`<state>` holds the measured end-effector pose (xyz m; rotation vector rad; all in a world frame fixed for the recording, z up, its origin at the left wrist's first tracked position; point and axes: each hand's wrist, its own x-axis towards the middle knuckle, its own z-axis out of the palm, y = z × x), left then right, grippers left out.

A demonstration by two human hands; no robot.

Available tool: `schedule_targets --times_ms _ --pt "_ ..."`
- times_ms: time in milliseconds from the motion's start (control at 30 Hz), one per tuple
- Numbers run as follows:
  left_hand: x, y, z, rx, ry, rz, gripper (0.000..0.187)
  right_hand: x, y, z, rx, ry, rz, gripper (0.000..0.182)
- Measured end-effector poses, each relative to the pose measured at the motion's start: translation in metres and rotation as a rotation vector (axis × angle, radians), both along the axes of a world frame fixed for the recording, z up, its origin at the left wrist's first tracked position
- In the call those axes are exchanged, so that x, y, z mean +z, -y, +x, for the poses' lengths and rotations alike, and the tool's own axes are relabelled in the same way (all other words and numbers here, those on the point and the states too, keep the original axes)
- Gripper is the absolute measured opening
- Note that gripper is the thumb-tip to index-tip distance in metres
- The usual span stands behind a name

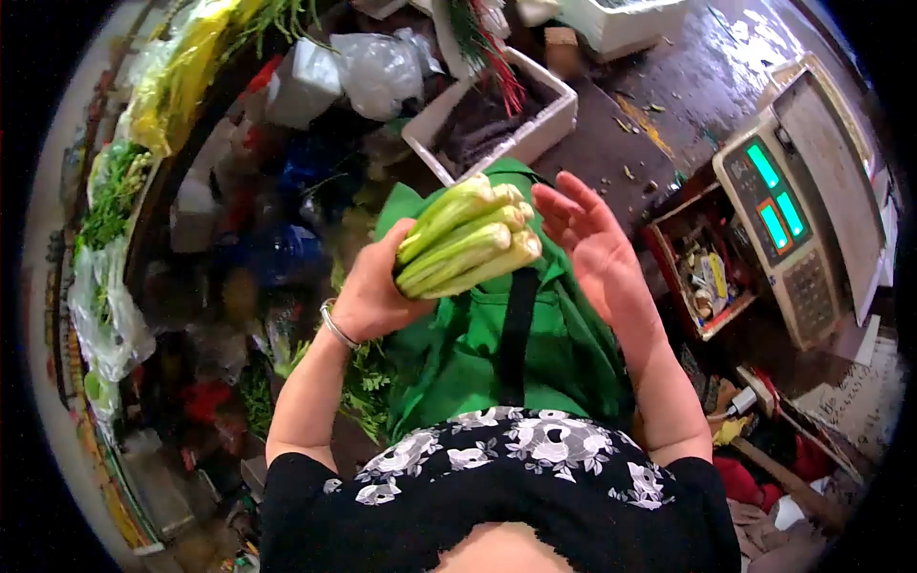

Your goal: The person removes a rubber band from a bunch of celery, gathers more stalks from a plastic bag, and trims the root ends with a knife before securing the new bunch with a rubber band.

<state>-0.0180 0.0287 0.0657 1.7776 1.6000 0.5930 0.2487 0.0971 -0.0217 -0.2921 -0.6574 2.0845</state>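
Observation:
A bunch of pale green celery [468, 239] is gripped in my left hand [380, 291], its whitish cut ends pointing up and to the right. Leafy tops [368, 387] hang below my left wrist, which wears a silver bracelet. My right hand [594, 250] is open beside the cut ends, palm turned toward the bunch and fingers stretched out. A small gap separates it from the stalks. Beneath both hands is a green apron [458, 353] with a black strap.
At the right stands a digital scale [778, 215] with lit green displays, next to an open drawer [702, 267] of small items. A white foam box [501, 115] lies ahead. Greens [115, 205] and plastic bags [377, 72] line the left side and back.

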Motion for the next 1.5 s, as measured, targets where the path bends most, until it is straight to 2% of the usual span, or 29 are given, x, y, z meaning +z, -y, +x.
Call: schedule_targets --times_ms 100,167,200,267,300,367,400,533,567,633,767,833,867,967,1000,1033,1100,1133,1167,1233,1267,1300,1367,1400,1433,1500 --pt "0.003 0.002 -0.001 -0.047 0.023 -0.039 0.065 0.001 0.001 -0.026 0.109 0.036 0.179 0.122" --pt "-0.002 0.003 -0.001 -0.040 0.065 -0.064 0.064 0.015 0.010 -0.044 0.118 -0.020 0.168 0.126" --pt "-0.007 0.001 -0.001 -0.044 0.066 -0.064 0.064 0.017 0.010 -0.056 0.115 -0.018 0.168 0.126" --pt "-0.013 0.001 0.000 -0.040 0.185 -0.100 0.063 0.016 0.007 -0.078 -0.074 -0.044 0.345 0.110" --pt "-0.013 0.002 0.002 -0.036 0.187 -0.103 0.063 0.017 0.009 -0.081 -0.071 -0.043 0.342 0.110" --pt "-0.012 0.004 0.008 0.036 0.020 -0.024 0.062 0.020 0.012 -0.085 -0.134 0.097 0.199 0.091" --pt "-0.014 0.005 0.010 0.047 -0.019 0.002 0.067 0.021 0.015 -0.090 -0.189 0.105 0.144 0.083" --pt "-0.035 0.017 0.024 0.223 -0.182 0.070 0.079 0.020 0.018 -0.087 -0.204 0.130 0.089 0.080" --pt "-0.034 0.018 0.024 0.230 -0.177 0.069 0.079 0.019 0.019 -0.086 -0.198 0.135 0.090 0.080" --pt "-0.030 0.020 0.023 0.127 -0.196 0.224 0.079 0.017 0.022 -0.087 -0.190 0.133 0.096 0.079" --pt "-0.031 0.022 0.021 0.166 -0.139 0.166 0.075 0.020 0.023 -0.090 -0.210 0.154 0.102 0.079" --pt "-0.035 0.019 0.018 0.177 -0.198 0.059 0.068 0.022 0.022 -0.090 -0.213 0.171 0.070 0.079" --pt "-0.035 0.017 0.017 0.178 -0.168 0.040 0.059 0.022 0.022 -0.090 -0.207 0.193 0.079 0.082" --pt "-0.028 0.008 0.008 0.106 -0.143 -0.016 0.054 0.018 0.016 -0.088 -0.163 0.129 0.027 0.084" --pt "-0.026 0.002 0.005 0.102 -0.109 -0.069 0.050 0.014 0.013 -0.086 -0.143 0.137 0.050 0.096" --pt "-0.023 -0.002 0.002 0.101 -0.106 -0.068 0.050 0.012 0.010 -0.083 -0.144 0.140 0.052 0.096" --pt "-0.015 -0.010 -0.003 0.002 -0.014 -0.080 0.049 0.011 0.004 -0.073 -0.110 0.064 0.029 0.108" --pt "-0.012 -0.014 -0.005 -0.009 -0.030 -0.126 0.049 0.020 -0.001 -0.059 -0.054 0.134 0.036 0.116" --pt "-0.013 -0.018 -0.008 -0.010 -0.028 -0.127 0.049 0.017 -0.005 -0.056 -0.134 0.091 0.110 0.107" --pt "-0.016 -0.023 -0.013 -0.069 0.185 -0.249 0.052 0.007 -0.014 -0.039 -0.177 0.191 0.065 0.089" --pt "-0.018 -0.025 -0.015 -0.072 0.190 -0.254 0.052 -0.001 -0.014 -0.033 -0.274 0.278 0.171 0.059" --pt "-0.021 -0.026 -0.018 -0.078 0.210 -0.330 0.057 -0.007 -0.015 -0.024 -0.277 0.287 0.167 0.059" --pt "-0.028 -0.029 -0.020 -0.092 0.253 -0.485 0.069 -0.017 -0.012 -0.006 -0.235 0.482 0.127 0.038" --pt "-0.028 -0.033 -0.019 -0.109 0.196 -0.517 0.071 -0.020 -0.007 -0.003 -0.284 0.522 0.103 0.023" --pt "-0.037 -0.031 -0.019 -0.116 0.203 -0.526 0.071 -0.029 -0.001 0.003 -0.287 0.531 0.095 0.023" --pt "-0.067 -0.031 -0.013 -0.080 0.034 -0.433 0.065 -0.059 0.014 0.032 -0.198 0.834 0.110 0.015"
